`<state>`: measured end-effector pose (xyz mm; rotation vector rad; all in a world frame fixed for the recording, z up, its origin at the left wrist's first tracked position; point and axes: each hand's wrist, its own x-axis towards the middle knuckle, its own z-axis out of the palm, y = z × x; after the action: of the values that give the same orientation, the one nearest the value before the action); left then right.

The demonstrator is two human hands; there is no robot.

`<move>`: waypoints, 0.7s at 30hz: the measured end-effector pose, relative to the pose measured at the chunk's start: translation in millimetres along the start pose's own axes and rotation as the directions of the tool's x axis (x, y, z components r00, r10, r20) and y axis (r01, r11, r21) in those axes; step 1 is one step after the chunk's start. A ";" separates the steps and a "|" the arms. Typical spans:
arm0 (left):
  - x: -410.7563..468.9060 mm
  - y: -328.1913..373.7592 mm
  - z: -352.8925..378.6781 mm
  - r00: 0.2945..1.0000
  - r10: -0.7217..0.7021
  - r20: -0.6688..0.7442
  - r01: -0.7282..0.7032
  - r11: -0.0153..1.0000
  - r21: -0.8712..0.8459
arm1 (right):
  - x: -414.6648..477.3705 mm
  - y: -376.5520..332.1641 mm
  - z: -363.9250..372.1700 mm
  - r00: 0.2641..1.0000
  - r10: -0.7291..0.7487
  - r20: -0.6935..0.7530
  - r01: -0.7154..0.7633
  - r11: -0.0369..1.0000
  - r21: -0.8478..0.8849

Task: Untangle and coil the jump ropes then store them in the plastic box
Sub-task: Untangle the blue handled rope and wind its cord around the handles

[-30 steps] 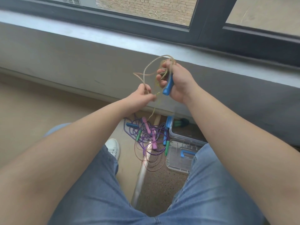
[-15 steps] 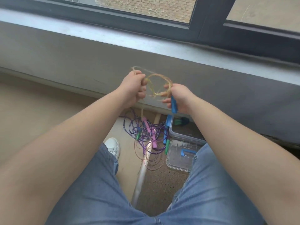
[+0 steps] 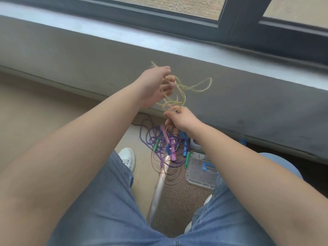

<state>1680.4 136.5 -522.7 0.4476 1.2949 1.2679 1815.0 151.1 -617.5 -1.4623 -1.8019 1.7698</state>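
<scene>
1. The left hand (image 3: 152,87) is up in front of the gray wall, with its fingers curled around loops of the yellow rope (image 3: 193,87).
2. The right hand (image 3: 179,119) is lower and just beside it. It grips the yellow rope where the loops come together, and a bit of blue handle peeks out at its fingers.
3. One loop of the yellow rope sticks out to the right of the left hand, in the air.
4. The pile of ropes (image 3: 165,144) lies tangled on the floor below the hands, with pink, green and blue handles in it.
5. The clear plastic box (image 3: 195,142) is on the floor, just right of the pile, mostly hidden by the right arm.
6. The clear lid (image 3: 198,171) lies flat on the floor in front of the box.
</scene>
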 end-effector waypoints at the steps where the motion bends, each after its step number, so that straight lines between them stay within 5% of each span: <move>1: 2.8 -1.1 -7.3 0.999 0.001 -0.040 0.003 0.994 0.113 | -0.7 -6.8 -5.1 1.000 0.012 0.009 -0.012 0.996 0.091; 4: 10.1 -6.6 -25.5 0.991 0.005 -0.135 0.051 0.910 0.412 | -4.4 -28.4 -23.8 0.997 0.038 0.068 -0.058 0.943 0.327; 7: 12.1 -23.7 -32.5 0.975 0.035 -0.217 0.080 0.862 0.500 | -8.5 -45.6 -36.0 0.996 0.031 0.088 -0.069 0.880 0.470; 12: 3.6 -63.6 -24.4 0.978 0.196 -0.073 -0.079 0.669 0.739 | -6.0 -55.6 -38.7 0.991 0.053 0.125 -0.122 0.746 0.654; 15: -12.0 -72.4 -17.5 0.990 -0.103 0.098 0.022 0.791 0.611 | -1.8 -53.8 -37.4 0.979 0.108 0.173 -0.201 0.654 0.729; 18: -16.7 -78.7 -25.6 0.957 -0.231 0.175 0.035 0.691 0.722 | -0.2 -45.0 -38.8 0.991 0.116 0.071 -0.133 0.716 0.686; 21: -11.2 -77.9 -29.0 0.977 -0.182 0.111 0.098 0.846 0.525 | -5.0 -27.7 -39.4 0.993 0.114 0.035 -0.117 0.867 0.485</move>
<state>1691.4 90.1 -591.8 0.8017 1.4996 0.7282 1833.2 178.3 -581.9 -1.3679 -1.1552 2.0865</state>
